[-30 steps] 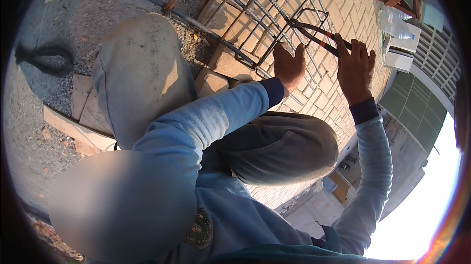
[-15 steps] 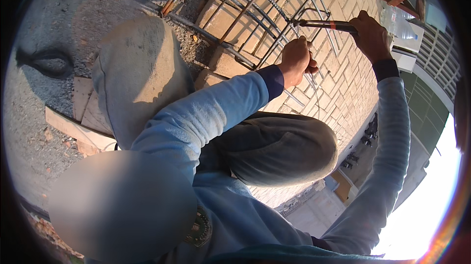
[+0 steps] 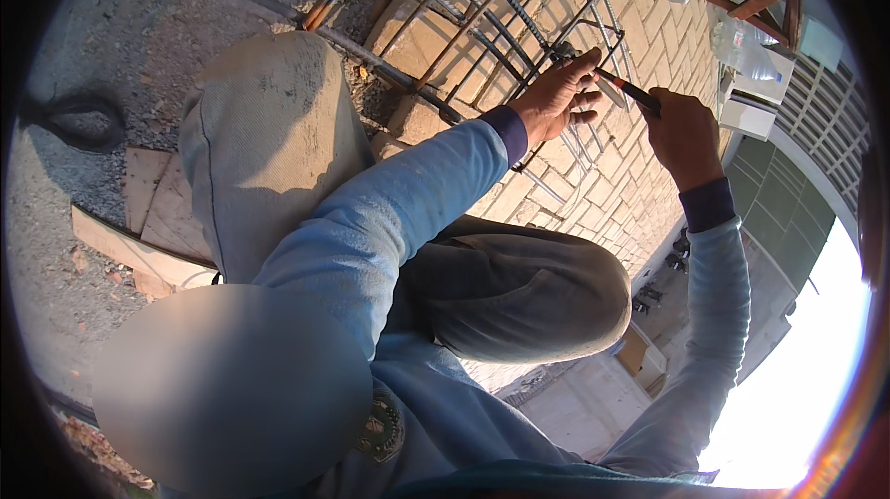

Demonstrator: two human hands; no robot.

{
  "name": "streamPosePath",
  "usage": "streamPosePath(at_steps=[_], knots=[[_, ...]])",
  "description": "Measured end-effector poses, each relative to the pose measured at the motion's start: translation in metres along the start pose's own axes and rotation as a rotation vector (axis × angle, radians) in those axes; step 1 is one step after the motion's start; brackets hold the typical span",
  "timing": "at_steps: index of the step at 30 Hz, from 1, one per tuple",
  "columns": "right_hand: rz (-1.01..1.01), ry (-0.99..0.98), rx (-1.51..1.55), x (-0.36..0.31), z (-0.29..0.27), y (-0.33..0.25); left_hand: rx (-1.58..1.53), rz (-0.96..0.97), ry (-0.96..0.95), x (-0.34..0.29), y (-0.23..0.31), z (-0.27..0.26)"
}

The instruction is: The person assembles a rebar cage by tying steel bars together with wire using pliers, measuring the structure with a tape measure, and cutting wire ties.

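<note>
My right hand [image 3: 684, 139] is closed around the handles of a pair of pincers [image 3: 632, 89], dark with an orange band. The jaws of the pincers reach a corner of a steel rebar cage [image 3: 477, 12]. Beside the jaws, my left hand [image 3: 549, 102] has its fingers apart and its index finger stretched toward the tool. Whether that finger touches the pincers cannot be made out. Thin wire ends [image 3: 584, 149] hang below the left hand. My left fingers partly hide the jaws and whatever they grip.
The cage extends to the far left over bricks [image 3: 413, 36] and gravel [image 3: 185, 8]. Brick paving [image 3: 640, 165] lies under its right end. A coil of dark wire [image 3: 88, 119] is at the left. Clear plastic bottles [image 3: 746, 54] stand at the far right.
My right hand has moved nearer and slightly left, turning the pincers' handles downward. My left hand has shifted up toward the jaws and its closed fingers have opened.
</note>
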State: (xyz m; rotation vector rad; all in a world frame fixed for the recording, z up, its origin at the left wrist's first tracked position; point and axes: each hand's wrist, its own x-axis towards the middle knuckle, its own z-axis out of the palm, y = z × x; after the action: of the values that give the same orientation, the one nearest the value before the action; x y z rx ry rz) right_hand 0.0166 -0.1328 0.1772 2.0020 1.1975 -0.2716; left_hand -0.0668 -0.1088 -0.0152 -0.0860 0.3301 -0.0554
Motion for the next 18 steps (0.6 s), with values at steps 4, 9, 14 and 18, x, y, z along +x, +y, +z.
streamPosePath(at_steps=[4, 9, 14, 18], knots=[[0.002, 0.050, -0.094, -0.004, 0.002, -0.008, 0.017, -0.004, -0.008, -0.005, 0.003, 0.000], [0.013, 0.047, -0.087, -0.011, 0.003, -0.010, -0.109, 0.069, -0.083, 0.001, -0.001, -0.002], [0.036, -0.013, 0.142, -0.014, 0.016, 0.001, -0.163, 0.057, -0.073, -0.001, -0.005, 0.013], [-0.012, -0.224, 0.291, 0.007, 0.001, 0.011, -0.091, 0.030, -0.071, -0.004, -0.003, 0.015]])
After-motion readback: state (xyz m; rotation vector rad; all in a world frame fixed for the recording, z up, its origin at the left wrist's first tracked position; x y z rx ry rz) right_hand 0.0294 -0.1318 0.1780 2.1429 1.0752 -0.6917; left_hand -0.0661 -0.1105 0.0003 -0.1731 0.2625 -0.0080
